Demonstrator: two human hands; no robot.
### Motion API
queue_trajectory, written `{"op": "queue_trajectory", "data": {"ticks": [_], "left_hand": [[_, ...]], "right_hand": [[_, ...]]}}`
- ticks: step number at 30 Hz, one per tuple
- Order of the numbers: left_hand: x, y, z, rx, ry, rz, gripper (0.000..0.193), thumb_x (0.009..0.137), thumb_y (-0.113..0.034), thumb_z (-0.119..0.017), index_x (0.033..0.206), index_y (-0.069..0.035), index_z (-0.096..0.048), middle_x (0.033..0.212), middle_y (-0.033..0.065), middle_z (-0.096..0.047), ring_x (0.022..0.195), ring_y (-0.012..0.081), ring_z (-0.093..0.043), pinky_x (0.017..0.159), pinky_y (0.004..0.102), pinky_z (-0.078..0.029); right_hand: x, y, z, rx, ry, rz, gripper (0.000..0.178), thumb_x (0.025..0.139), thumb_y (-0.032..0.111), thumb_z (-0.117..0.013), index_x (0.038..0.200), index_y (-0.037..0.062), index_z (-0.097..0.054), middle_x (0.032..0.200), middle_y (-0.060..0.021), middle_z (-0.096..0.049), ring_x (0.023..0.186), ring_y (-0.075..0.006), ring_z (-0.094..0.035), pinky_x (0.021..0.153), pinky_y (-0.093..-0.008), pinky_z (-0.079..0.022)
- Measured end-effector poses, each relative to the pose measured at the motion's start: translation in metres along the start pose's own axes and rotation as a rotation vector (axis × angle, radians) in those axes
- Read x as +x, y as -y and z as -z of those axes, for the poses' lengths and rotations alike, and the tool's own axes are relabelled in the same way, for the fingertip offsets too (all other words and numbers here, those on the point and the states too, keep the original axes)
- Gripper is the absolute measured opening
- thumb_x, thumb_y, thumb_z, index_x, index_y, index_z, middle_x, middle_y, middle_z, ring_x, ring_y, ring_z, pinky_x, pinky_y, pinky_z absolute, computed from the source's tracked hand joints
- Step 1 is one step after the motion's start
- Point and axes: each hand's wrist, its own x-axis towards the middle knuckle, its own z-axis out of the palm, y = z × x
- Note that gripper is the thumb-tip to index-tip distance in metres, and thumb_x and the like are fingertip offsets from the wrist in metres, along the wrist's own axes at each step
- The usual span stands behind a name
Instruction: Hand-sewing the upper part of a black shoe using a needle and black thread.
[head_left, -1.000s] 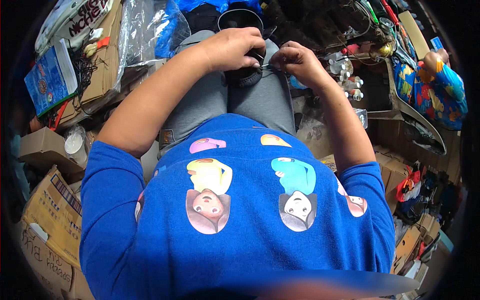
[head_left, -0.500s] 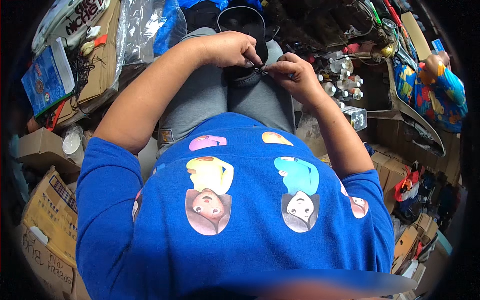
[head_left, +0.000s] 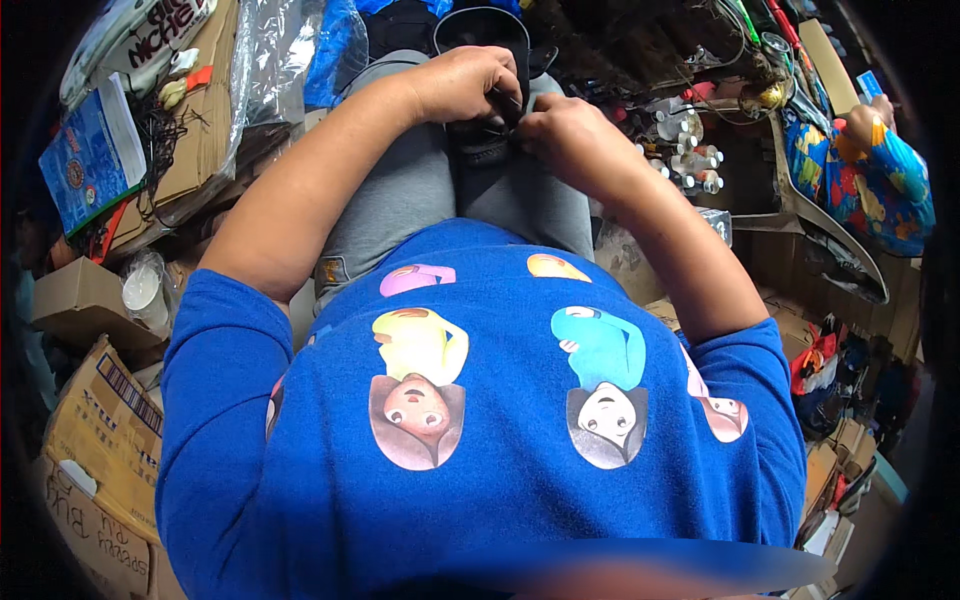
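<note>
- In the head view, the black shoe [head_left: 483, 146] lies on the lap, between the thighs of the grey trousers [head_left: 392, 175], its long axis running away from the body.
- The left hand [head_left: 468, 86] reaches across the shoe's middle from the left; the right hand [head_left: 572, 138] meets it at the right edge, so neither is clearly nearer.
- Fingers of both hands are bent and bunched close together; whether they pinch anything, I cannot tell.
- The left hand itself blocks sight of the shoe's middle.
- Clear plastic sheeting [head_left: 272, 62] and a blue booklet [head_left: 95, 150] lie leftward; small bottles [head_left: 690, 160] stand right, apart from the right hand.
</note>
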Motion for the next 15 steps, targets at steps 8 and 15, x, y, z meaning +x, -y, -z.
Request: {"op": "queue_trajectory", "data": {"ticks": [8,15], "left_hand": [[-0.017,-0.013,-0.020,0.159,-0.385,0.067,0.038,0.065,-0.010,-0.077,0.101,-0.011,-0.065,0.106,0.0078,-0.053,0.096,0.0279,-0.059,0.085,0.0355,-0.048],[-0.102,-0.043,0.014,0.019,-0.068,0.282,0.036,0.081,-0.008,-0.062,0.117,-0.003,-0.057,0.105,0.0170,-0.064,0.101,0.0317,-0.061,0.089,0.0352,-0.046]], "right_hand": [[0.006,-0.012,-0.011,0.068,-0.041,-0.088,0.018,0.079,0.010,-0.066,0.097,0.0111,-0.071,0.081,-0.0109,-0.061,0.074,-0.0252,-0.062,0.070,-0.0344,-0.049],[-0.053,-0.051,0.007,1.335,-0.048,-0.322,0.025,0.089,0.025,-0.059,0.093,0.0006,-0.061,0.085,-0.0045,-0.060,0.080,-0.0147,-0.057,0.080,-0.0259,-0.044]]}}
